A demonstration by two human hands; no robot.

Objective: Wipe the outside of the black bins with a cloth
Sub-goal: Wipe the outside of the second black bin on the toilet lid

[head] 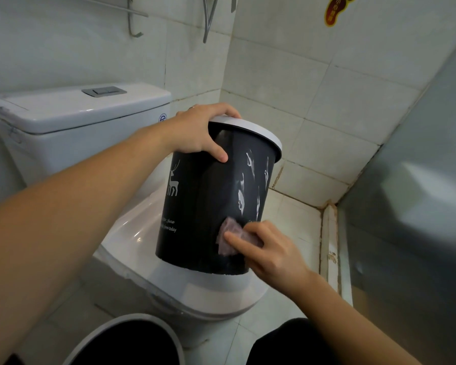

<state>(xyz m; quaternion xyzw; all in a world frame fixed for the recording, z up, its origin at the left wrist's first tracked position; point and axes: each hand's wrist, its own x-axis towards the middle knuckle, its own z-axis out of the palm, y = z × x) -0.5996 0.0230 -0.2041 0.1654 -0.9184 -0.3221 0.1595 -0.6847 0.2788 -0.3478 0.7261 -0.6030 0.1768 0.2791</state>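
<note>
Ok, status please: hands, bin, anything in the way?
Left hand grips bin rim. Right hand presses cloth low on its side. Second bin below, not blocking.

Dim, even light is washing the scene; glare is streaking the black bin [216, 196]; wide-angle distortion is bending the edges, blurring toward three o'clock.

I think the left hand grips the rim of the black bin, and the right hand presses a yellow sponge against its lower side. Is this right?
Not quite: it is no yellow sponge. The head view shows the right hand pressing a small pinkish cloth against the lower side of the black bin. The rest holds: the left hand grips the bin's rim.
</note>
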